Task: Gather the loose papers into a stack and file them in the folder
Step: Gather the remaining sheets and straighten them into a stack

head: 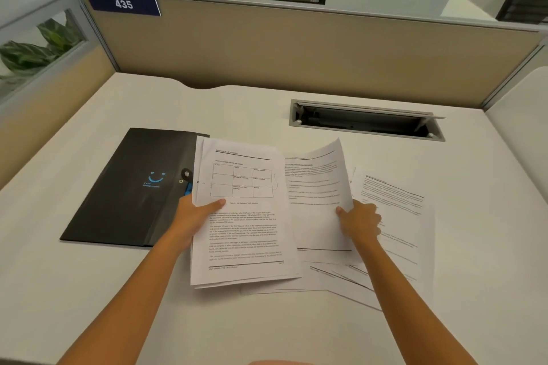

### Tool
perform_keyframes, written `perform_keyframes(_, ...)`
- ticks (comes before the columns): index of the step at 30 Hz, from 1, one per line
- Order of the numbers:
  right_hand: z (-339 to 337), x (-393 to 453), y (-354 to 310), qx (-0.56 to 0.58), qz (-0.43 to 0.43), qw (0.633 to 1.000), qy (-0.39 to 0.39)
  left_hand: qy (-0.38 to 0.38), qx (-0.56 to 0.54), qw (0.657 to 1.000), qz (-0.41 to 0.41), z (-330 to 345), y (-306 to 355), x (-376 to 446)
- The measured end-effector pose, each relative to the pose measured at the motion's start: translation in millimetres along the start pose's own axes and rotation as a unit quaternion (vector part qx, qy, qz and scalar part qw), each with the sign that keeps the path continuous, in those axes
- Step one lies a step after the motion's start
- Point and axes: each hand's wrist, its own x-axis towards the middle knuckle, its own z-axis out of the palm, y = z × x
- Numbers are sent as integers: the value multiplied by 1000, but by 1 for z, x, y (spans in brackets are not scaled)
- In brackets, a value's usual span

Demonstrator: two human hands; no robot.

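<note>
Two hands at work over a white desk [267, 329], w/ the black folder [130, 187] as the reference pt. Folder lies flat & closed on the desk, blue smiley logo on its cover, snap button at its right edge. Left hand [194, 215] is just right of the folder's near-right corner, gripping a small stack of papers [243, 231] by the left edge, thumb on top of the sheet & fingers hidden underneath; top page shows a table and blocks of text, and the stack's upper-left part overlaps the folder's right edge. Right hand [360, 222] is well right of the folder, pinching a single sheet [317, 195] at its right edge w/ thumb on the printed face, fingers curled behind; that sheet curves up off the desk and sits just right of the held stack. More loose papers [394, 216] lie fanned flat on the desk further right of the folder & under the right forearm, some corners poking out below the held stack. Cable tray slot [366, 121] w/ its lid open sits in the desk beyond the folder, to the right. Beige partition [296, 47] stands behind the folder along the desk's far edge, w/ a blue "435" label [123, 4] at its upper left.
</note>
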Motion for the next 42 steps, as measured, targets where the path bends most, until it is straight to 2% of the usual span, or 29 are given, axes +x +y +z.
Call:
perform_keyframes(8, -6, -5, 7, 161, -17, 986, -29, -2, -3, 1000, 5, 2, -5, -9)
perform_keyframes(11, -10, -2, 9, 156, -50, 986, -30, -2, -2, 1000, 4, 1, -4, -10)
perform_keyframes(16, -37, 6, 21, 209, -103, 972, 25, -2, -1, 1000, -2, 3, -7, -11)
perform_keyframes(23, -78, 26, 46, 292, -102, 944, 113, -8, 1, 1000, -16, 12, -9, -7)
perform_keyframes(25, -81, 27, 50, 308, -111, 937, 118, -15, 4, 1000, -17, 14, -9, -7)
perform_keyframes(29, -65, 21, 44, 316, -132, 938, 55, -25, 18, 999, -28, 17, -9, -4)
perform_keyframes(37, 13, -14, 17, 270, -163, 946, -80, 2, 19, 998, -55, 23, -11, -7)
perform_keyframes(42, 38, -33, 0, 237, -181, 945, -135, 10, 3, 997, -71, 28, -10, -11)
